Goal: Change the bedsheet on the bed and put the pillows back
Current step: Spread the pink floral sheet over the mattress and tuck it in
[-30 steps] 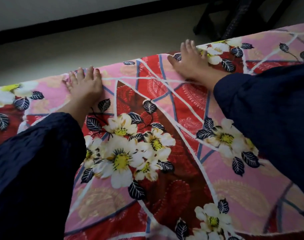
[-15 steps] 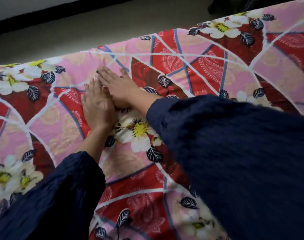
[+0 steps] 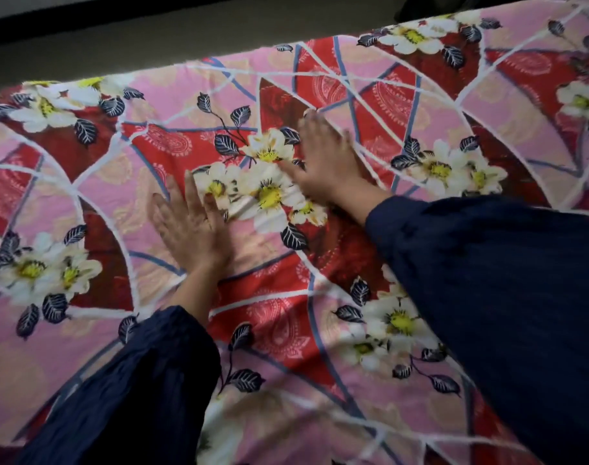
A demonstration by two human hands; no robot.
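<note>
Presses the left hand (image 3: 190,233) flat on the pink-and-red fabric bedsheet (image 3: 420,95), printed with white flowers and dark leaves. Fingers straight and slightly spread, palm down, left of frame centre. Lays the right hand (image 3: 326,162) just as flat, fingers extended and close together, a little above centre and pointing toward the upper left. Grips nothing with either, only palms on cloth.

Keeps a cluster of white, yellow-centred printed flowers (image 3: 266,189) between the two hands, with small creases bunched there. Half a second back, had the right hand crossed over the left, touching; now holds them apart, left lower, right higher. A full second back, reached both to the far edge of the sheet; now works well inside it, mid-fabric.

Shows the sheet spread across nearly the whole frame, from the bottom edge up to a far hem running from the middle left to the upper right. Leaves a strip of grey floor (image 3: 185,31) beyond that hem along the top.

Brings loose dark navy sleeves in from below: the left sleeve (image 3: 128,391) at lower left, the right sleeve (image 3: 504,313) filling the lower right. Blurs the fingertips a touch on both hands.
</note>
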